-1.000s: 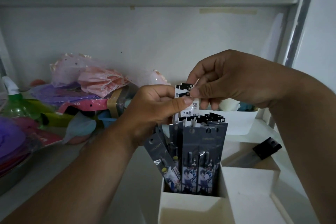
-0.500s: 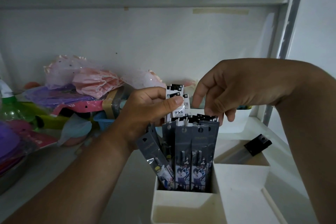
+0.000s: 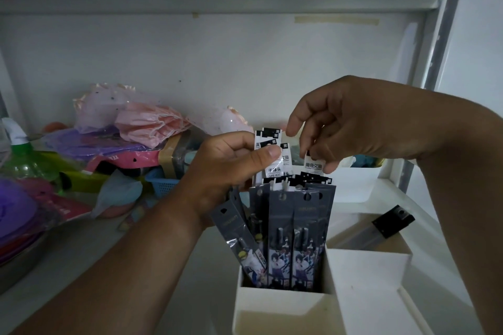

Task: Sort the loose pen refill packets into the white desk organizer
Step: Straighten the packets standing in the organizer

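Pinching white refill packets point(image 3: 273, 156), the left hand point(image 3: 228, 171) faces the right hand point(image 3: 351, 128), seemingly pinching another packet point(image 3: 313, 166).

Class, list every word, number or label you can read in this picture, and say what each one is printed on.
"子弹头": white packet gripped by the left hand.
"GPR-82", cut off: same packet, beneath it.
"晨奇文具", uncertain: white packet pinched by the right hand.
"文具", partly hidden: white packet behind.
Faint brand line on the dark packets in the white organizer: unreadable.
Sideways word on the leaning packet: blurred.
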